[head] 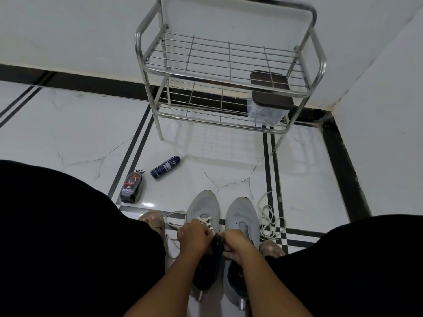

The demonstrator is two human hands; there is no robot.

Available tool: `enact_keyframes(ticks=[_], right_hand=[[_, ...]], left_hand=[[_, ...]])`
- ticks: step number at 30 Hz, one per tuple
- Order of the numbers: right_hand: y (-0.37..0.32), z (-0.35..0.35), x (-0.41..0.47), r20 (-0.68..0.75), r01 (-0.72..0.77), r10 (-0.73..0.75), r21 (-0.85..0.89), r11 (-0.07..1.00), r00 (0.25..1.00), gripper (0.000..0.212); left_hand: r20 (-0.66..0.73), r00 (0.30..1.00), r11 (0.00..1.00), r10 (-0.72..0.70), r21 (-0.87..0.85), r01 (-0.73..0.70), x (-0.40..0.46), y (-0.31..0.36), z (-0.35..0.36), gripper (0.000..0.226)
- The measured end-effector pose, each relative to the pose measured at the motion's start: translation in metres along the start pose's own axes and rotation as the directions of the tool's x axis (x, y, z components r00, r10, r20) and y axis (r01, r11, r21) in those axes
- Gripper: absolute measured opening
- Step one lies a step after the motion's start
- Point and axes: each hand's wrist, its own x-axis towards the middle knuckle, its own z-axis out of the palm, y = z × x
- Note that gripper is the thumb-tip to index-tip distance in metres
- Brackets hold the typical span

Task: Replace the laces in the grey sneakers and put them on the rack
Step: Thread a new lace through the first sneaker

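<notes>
Looking down between two black-clad knees at a white tiled floor with dark stripes. Against the wall beyond the sneakers, a steel wire rack [229, 56], two tiers, top tier bare, a clear box with a dark lid [270, 92] on the lower tier's right end. Nearest the viewer, two grey sneakers side by side, toes toward the rack: left sneaker [202, 210] partly laced with a cream lace [207, 220], right sneaker [242, 216] showing no lace. Over the left sneaker's tongue, left hand [194, 235] and right hand [235, 244], both curled and pinching the lace, likely threading or tightening through upper eyelets. Just right of the sneakers, a loose cream lace [270, 221] coiled on the floor, probably for the second shoe. Left of the sneakers, toward the rack, a dark packet [132, 187] and a navy spray can [165, 167] lying flat, neither blocking the way to the rack.
</notes>
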Motion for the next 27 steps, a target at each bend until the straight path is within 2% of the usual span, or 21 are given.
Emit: enact_keyframes(ticks=[2,5,7,9,11,12,13,14,15,16,17,18,19,20,21,22,23,24,25,27], right_hand=[[0.000,-0.001,-0.001,0.009,-0.056,0.055,0.142,0.988,0.998,0.019],[0.002,-0.001,0.004,-0.037,-0.003,0.009,0.149,0.989,0.999,0.021],[-0.001,0.000,0.004,-0.080,0.012,0.000,0.140,0.990,0.997,0.022],[-0.005,-0.003,0.003,-0.134,0.018,0.019,0.271,0.963,0.991,0.019],[-0.014,-0.023,-0.004,-0.220,0.077,0.023,0.435,0.897,0.975,0.016],[-0.021,-0.038,-0.006,-0.305,0.140,0.018,0.488,0.861,0.952,0.019],[-0.030,-0.056,-0.008,-0.431,0.225,0.027,0.523,0.822,0.902,0.023],[-0.041,-0.073,-0.012,-0.593,0.336,0.089,0.565,0.753,0.800,0.027],[-0.054,-0.085,-0.022,-0.721,0.452,0.196,0.597,0.663,0.664,0.030],[-0.064,-0.092,-0.030,-0.828,0.574,0.230,0.529,0.625,0.512,0.030],[-0.073,-0.091,-0.038,-0.900,0.641,0.141,0.396,0.657,0.412,0.027],[-0.080,-0.082,-0.047,-0.917,0.623,-0.025,0.251,0.741,0.398,0.025],[-0.080,-0.068,-0.048,-0.866,0.567,-0.210,0.099,0.818,0.454,0.027],[-0.072,-0.053,-0.045,-0.726,0.488,-0.370,-0.054,0.871,0.580,0.028],[-0.061,-0.036,-0.036,-0.517,0.398,-0.450,-0.214,0.892,0.728,0.028],[-0.045,-0.021,-0.027,-0.297,0.315,-0.427,-0.358,0.879,0.854,0.029],[-0.028,-0.007,-0.019,-0.144,0.240,-0.341,-0.468,0.850,0.929,0.030],[-0.014,0.002,-0.012,-0.085,0.185,-0.268,-0.526,0.830,0.960,0.029],[-0.005,0.007,-0.009,-0.089,0.155,-0.228,-0.501,0.851,0.970,0.029],[0.001,0.000,-0.010,-0.191,0.082,-0.150,-0.324,0.942,0.970,0.028]], left_hand=[[0.008,0.999,0.999,0.031,0.037,-0.031,0.000,0.001,-0.001,0.026],[-0.064,0.997,0.999,0.039,0.037,-0.037,-0.007,-0.003,-0.001,0.026],[-0.137,0.989,0.997,-0.064,0.027,0.069,-0.016,-0.009,-0.001,0.039],[-0.157,0.964,0.977,-0.213,-0.016,0.213,-0.024,-0.016,-0.003,0.051],[-0.093,0.953,0.952,-0.290,-0.135,0.276,-0.026,-0.020,-0.006,0.046],[-0.038,0.958,0.944,-0.286,-0.183,0.274,-0.026,-0.021,-0.006,0.040],[0.003,0.964,0.944,-0.266,-0.201,0.261,-0.026,-0.021,-0.007,0.035],[0.026,0.968,0.946,-0.251,-0.204,0.251,-0.026,-0.021,-0.007,0.031],[0.033,0.969,0.947,-0.245,-0.207,0.246,-0.027,-0.021,-0.009,0.027],[0.033,0.970,0.948,-0.240,-0.208,0.242,-0.028,-0.021,-0.011,0.024],[0.037,0.971,0.950,-0.236,-0.202,0.238,-0.028,-0.021,-0.012,0.023],[0.038,0.973,0.954,-0.227,-0.195,0.230,-0.028,-0.020,-0.014,0.023],[0.048,0.973,0.956,-0.225,-0.182,0.230,-0.027,-0.020,-0.014,0.025],[0.055,0.973,0.957,-0.226,-0.175,0.232,-0.027,-0.019,-0.015,0.027],[0.060,0.971,0.957,-0.230,-0.169,0.237,-0.026,-0.018,-0.015,0.029],[0.064,0.971,0.957,-0.231,-0.167,0.238,-0.026,-0.017,-0.016,0.030],[0.064,0.971,0.958,-0.232,-0.161,0.239,-0.026,-0.017,-0.016,0.031],[0.063,0.971,0.959,-0.229,-0.156,0.237,-0.026,-0.016,-0.016,0.029],[0.066,0.970,0.958,-0.235,-0.153,0.243,-0.026,-0.016,-0.018,0.027],[0.071,0.962,0.947,-0.263,-0.171,0.271,-0.025,-0.019,-0.021,0.023]])
